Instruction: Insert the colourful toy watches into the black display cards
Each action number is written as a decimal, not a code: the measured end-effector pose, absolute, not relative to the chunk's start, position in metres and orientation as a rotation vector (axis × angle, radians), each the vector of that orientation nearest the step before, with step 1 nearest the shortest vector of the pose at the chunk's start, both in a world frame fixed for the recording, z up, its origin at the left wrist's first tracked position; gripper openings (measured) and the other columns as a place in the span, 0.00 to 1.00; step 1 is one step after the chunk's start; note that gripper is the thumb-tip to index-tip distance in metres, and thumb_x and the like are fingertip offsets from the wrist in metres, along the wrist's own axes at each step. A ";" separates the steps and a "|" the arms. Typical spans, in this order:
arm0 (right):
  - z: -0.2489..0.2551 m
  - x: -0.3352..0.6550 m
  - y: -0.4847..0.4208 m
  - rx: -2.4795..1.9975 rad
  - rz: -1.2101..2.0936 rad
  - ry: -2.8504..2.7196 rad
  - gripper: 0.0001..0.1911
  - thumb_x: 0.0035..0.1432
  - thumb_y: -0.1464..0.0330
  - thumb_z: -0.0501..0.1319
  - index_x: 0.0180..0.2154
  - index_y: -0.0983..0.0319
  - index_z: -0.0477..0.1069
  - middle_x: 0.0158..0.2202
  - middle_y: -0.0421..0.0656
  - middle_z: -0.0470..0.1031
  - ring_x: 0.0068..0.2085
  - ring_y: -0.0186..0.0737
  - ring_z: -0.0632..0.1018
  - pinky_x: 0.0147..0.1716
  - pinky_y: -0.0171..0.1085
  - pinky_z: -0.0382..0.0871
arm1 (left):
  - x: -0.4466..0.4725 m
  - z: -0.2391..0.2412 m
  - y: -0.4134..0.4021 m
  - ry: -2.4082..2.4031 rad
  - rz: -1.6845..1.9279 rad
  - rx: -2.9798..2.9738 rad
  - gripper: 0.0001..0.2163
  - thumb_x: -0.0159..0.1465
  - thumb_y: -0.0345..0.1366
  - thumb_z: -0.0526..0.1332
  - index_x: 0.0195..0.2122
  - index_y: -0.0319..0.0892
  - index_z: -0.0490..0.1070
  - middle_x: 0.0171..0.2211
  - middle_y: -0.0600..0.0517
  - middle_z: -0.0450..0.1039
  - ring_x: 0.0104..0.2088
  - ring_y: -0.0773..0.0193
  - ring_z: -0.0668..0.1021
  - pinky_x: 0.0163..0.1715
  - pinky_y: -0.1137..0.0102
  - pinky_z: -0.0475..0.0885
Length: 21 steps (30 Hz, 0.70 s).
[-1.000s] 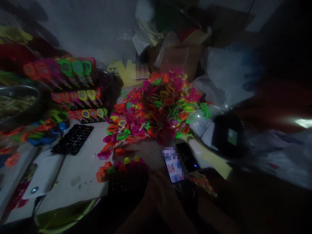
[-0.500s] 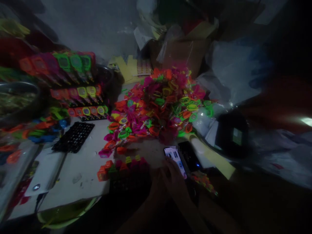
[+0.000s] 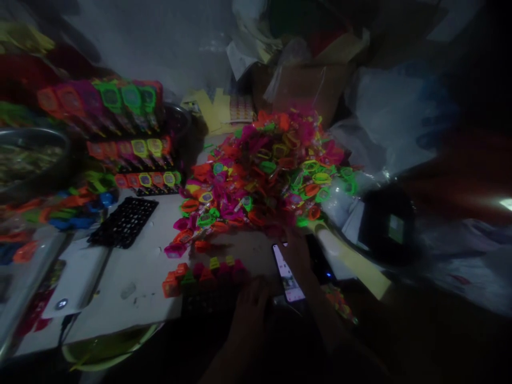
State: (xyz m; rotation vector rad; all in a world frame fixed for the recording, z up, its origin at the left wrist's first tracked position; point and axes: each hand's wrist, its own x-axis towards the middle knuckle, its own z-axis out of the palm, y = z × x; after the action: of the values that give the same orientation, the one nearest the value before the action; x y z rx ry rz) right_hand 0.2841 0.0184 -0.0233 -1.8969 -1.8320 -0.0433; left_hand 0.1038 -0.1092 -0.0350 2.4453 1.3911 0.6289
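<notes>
It is very dim. A phone [image 3: 287, 273] with a lit screen stands tilted on the white table [image 3: 136, 277], just in front of a big pile of neon toy watches [image 3: 264, 170]. My right hand [image 3: 300, 258] reaches along the phone's right edge and seems to grip it. My left hand [image 3: 250, 314] lies low by the phone's near left corner, its fingers lost in the dark. A short row of coloured watch pieces [image 3: 200, 272] sits on a black tray [image 3: 208, 306] beside my left hand.
Racks of neon watches [image 3: 132, 149] stand at the left with a metal bowl [image 3: 32, 160] and a black grid tray [image 3: 124, 221]. A cardboard box [image 3: 308, 85], white bags [image 3: 384, 122] and a black round thing [image 3: 384, 224] crowd the back and right.
My right hand has moved up from below the phone to its right edge, and the phone now stands more on edge. My left hand has come into view at the bottom.
</notes>
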 end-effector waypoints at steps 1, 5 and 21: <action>-0.015 0.285 0.010 -1.904 -0.119 -1.780 0.15 0.61 0.65 0.55 0.47 0.65 0.71 0.41 0.51 0.77 0.43 0.47 0.74 0.45 0.44 0.65 | 0.103 -0.031 -0.108 1.404 0.655 2.397 0.24 0.63 0.35 0.57 0.61 0.45 0.57 0.59 0.43 0.64 0.58 0.55 0.68 0.54 0.58 0.68; 0.024 0.281 -0.032 -1.839 -0.326 -1.671 0.12 0.62 0.67 0.54 0.42 0.64 0.71 0.31 0.47 0.73 0.36 0.43 0.72 0.39 0.41 0.65 | 0.106 -0.025 -0.103 1.425 0.809 2.232 0.24 0.63 0.33 0.56 0.60 0.45 0.56 0.59 0.41 0.62 0.58 0.55 0.68 0.52 0.58 0.70; 0.062 0.232 -0.121 -1.346 0.405 -1.892 0.05 0.61 0.68 0.58 0.40 0.57 0.69 0.32 0.42 0.74 0.34 0.38 0.76 0.32 0.33 0.72 | 0.080 -0.006 -0.106 1.424 0.634 2.065 0.10 0.63 0.32 0.53 0.39 0.46 0.74 0.33 0.51 0.76 0.33 0.64 0.78 0.34 0.70 0.74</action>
State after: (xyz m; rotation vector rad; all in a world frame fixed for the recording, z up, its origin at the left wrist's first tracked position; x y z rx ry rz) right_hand 0.2322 -0.1212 0.0617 -1.3459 -1.8925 0.4053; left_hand 0.0795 -0.1064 -0.0060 2.0649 1.4242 0.6344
